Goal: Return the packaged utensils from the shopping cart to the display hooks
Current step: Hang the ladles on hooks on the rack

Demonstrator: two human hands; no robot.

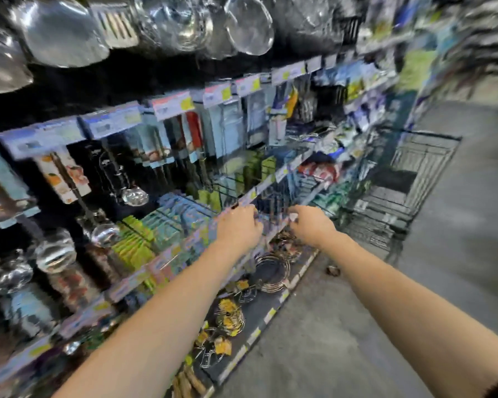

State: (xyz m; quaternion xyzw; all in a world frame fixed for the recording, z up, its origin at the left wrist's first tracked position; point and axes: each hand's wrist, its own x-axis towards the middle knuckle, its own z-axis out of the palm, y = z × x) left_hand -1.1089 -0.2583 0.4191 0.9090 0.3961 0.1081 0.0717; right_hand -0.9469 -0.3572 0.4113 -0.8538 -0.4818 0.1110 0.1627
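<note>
The whole head view is blurred by motion. Both my arms reach forward to the shelf front. My left hand and my right hand are curled on the two sides of a dark pack of utensils, held at the shelf's edge. Display hooks with hanging carded utensils fill the rack above and to the left, with ladles among them. The wire shopping cart stands on the aisle floor to the right, behind my hands; its contents are too blurred to make out.
Steel bowls and strainers hang overhead at the top left. Wire baskets and coiled metal racks lie on the bottom shelf under my hands. Grey concrete floor stretches to the right.
</note>
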